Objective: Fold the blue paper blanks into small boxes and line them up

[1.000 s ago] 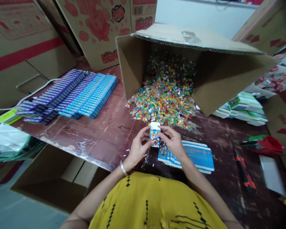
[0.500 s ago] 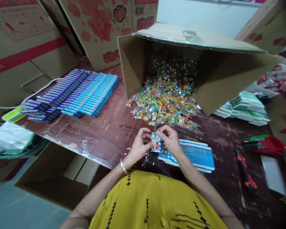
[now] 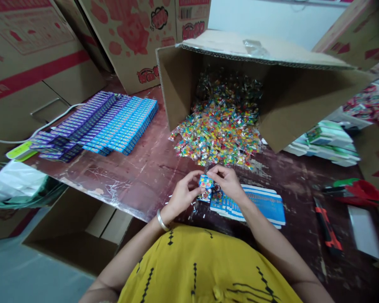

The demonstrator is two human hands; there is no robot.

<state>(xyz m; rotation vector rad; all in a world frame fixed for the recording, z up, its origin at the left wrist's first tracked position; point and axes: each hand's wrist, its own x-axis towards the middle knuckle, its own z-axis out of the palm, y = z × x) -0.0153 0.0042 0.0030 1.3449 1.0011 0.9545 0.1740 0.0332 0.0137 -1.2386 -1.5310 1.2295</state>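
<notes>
Both my hands hold one small blue printed box (image 3: 205,184) just above the table's near edge. My left hand (image 3: 183,194) grips its left side with curled fingers; a silver bangle is on that wrist. My right hand (image 3: 229,182) pinches its top right. A fanned stack of flat blue box blanks (image 3: 262,205) lies right under and beside my right hand. A heap of colourful wrapped candies (image 3: 219,132) spills from a big cardboard carton (image 3: 281,84) lying on its side just beyond my hands.
Rows of filled purple and blue boxes (image 3: 104,124) stand at the left of the red-brown table (image 3: 139,168). An orange utility knife (image 3: 326,225), a red tape dispenser (image 3: 356,189) and white-green packs (image 3: 328,141) lie at the right. Cartons are stacked behind; an open box (image 3: 76,235) sits on the floor.
The white top flap that stood open on the small box has been folded down. Both hands stay on the box in about the same place.
</notes>
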